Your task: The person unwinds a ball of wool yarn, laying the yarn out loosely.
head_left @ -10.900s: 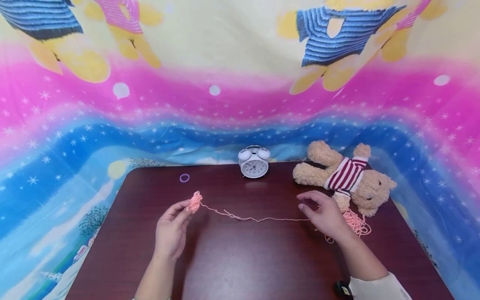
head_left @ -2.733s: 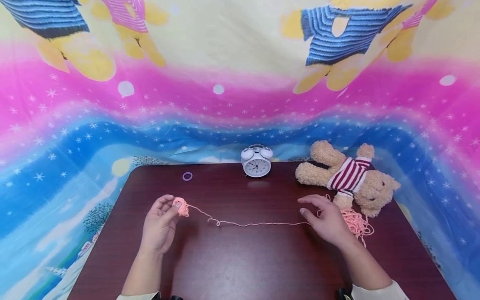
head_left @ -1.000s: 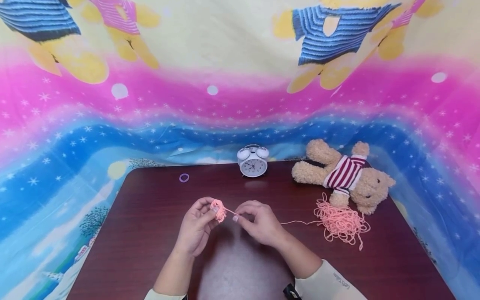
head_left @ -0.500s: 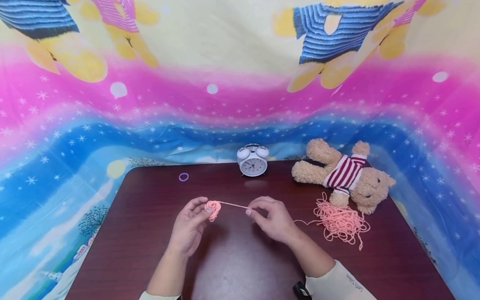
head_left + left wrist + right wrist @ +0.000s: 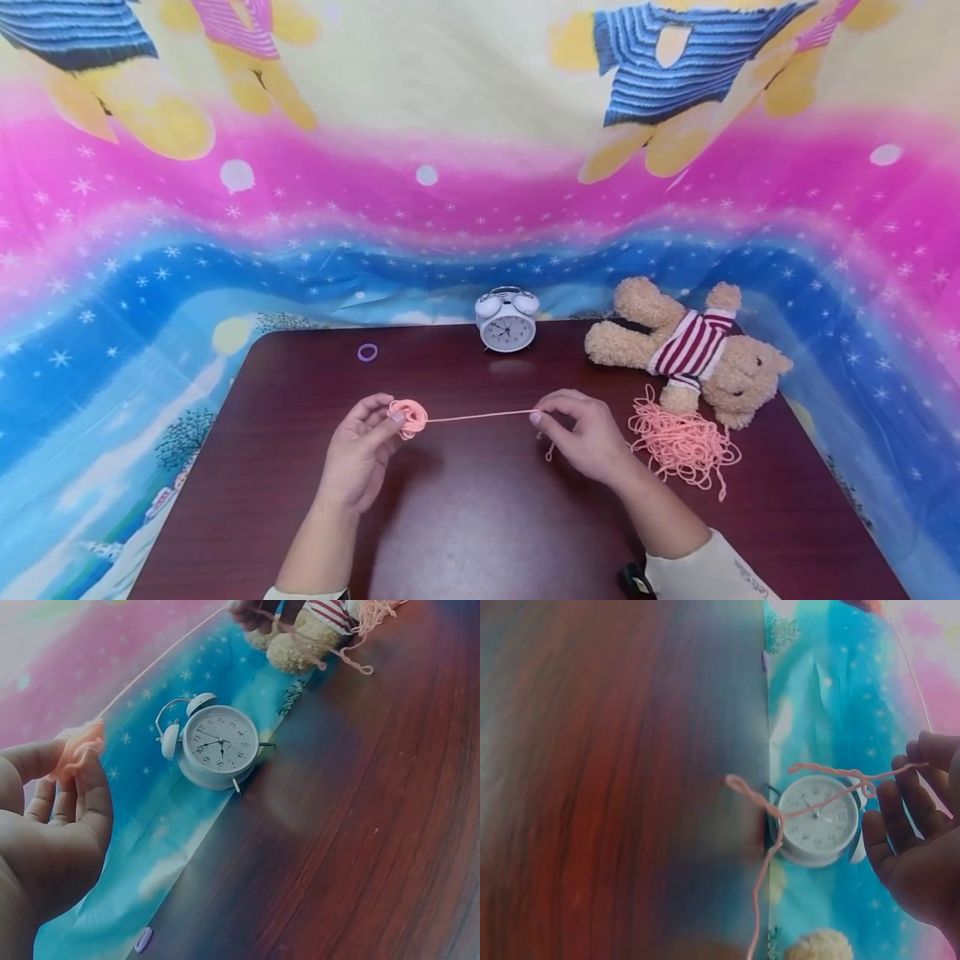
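Note:
My left hand [image 5: 358, 458] pinches a small wound bundle of peach yarn [image 5: 408, 419] between thumb and fingers, above the left half of the table. From the bundle a taut strand [image 5: 480, 415] runs right to my right hand [image 5: 588, 437], whose thumb and forefinger pinch it. In the right wrist view, slack twisted yarn [image 5: 761, 881] hangs from beside the right fingers [image 5: 900, 817] in kinked loops. A loose heap of the same yarn [image 5: 686, 446] lies on the table to the right of the right hand.
A white twin-bell alarm clock [image 5: 507, 321] stands at the back edge of the dark wooden table [image 5: 480, 533]. At the back right a teddy bear [image 5: 690, 350] in a striped shirt lies beside the yarn heap. A purple ring [image 5: 367, 352] lies at the back left.
Over the last second my hands have drawn apart, the right one moving right, and the strand between them has lengthened. The left hand has shifted slightly left with the bundle.

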The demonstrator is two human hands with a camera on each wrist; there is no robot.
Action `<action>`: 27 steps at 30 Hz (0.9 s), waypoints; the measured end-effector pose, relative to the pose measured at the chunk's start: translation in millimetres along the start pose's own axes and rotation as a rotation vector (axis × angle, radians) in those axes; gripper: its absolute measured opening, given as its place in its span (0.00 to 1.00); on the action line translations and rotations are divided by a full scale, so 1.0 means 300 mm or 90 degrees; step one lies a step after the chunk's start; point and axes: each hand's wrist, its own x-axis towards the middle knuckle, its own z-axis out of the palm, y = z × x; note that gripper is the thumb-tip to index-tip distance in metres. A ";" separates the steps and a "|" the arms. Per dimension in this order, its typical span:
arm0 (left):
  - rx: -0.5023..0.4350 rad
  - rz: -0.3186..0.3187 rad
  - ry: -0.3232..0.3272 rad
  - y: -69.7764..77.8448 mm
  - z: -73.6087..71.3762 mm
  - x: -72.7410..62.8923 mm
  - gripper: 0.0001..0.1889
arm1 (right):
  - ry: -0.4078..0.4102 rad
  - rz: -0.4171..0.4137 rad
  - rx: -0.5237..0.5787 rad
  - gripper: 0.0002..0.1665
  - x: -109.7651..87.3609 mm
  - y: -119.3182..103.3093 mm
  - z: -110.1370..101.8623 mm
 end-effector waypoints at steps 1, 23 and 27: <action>0.000 0.001 0.002 0.003 -0.004 0.000 0.14 | 0.000 0.003 -0.002 0.04 -0.005 0.004 -0.008; -0.030 0.019 0.044 0.058 -0.082 0.003 0.11 | 0.050 0.052 -0.088 0.04 -0.119 0.105 -0.198; -0.043 0.033 0.048 0.069 -0.096 0.003 0.10 | 0.055 0.083 -0.105 0.04 -0.143 0.121 -0.247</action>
